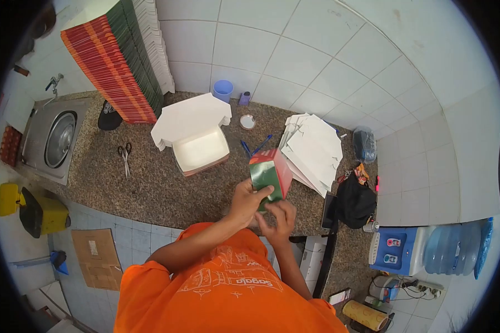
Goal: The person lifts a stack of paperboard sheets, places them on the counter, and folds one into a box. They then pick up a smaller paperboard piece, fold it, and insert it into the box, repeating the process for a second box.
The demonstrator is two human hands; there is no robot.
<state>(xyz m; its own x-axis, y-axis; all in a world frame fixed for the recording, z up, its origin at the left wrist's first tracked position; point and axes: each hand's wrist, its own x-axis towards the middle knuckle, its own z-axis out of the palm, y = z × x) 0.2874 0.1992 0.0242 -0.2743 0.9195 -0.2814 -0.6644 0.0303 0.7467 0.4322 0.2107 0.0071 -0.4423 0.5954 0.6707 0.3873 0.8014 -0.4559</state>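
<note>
A small green and red cardboard box (269,173) is held up over the front of the granite counter. My left hand (247,203) grips it from the lower left, the thumb lying across the green face. My right hand (280,221) has its fingers bent against the box's bottom edge, pinching there. Left of them sits an open white box (201,151) with its lid raised. Behind the held box are blue pens (262,145), and to its right lies a stack of flat white cardboard sheets (315,149).
Tall stacks of red and green folded boxes (114,64) stand at the back left. Scissors (126,159), a blue cup (223,90) and a black bag (356,200) rest on the granite counter (150,188). A sink (58,139) is far left; a water dispenser (397,251) stands right.
</note>
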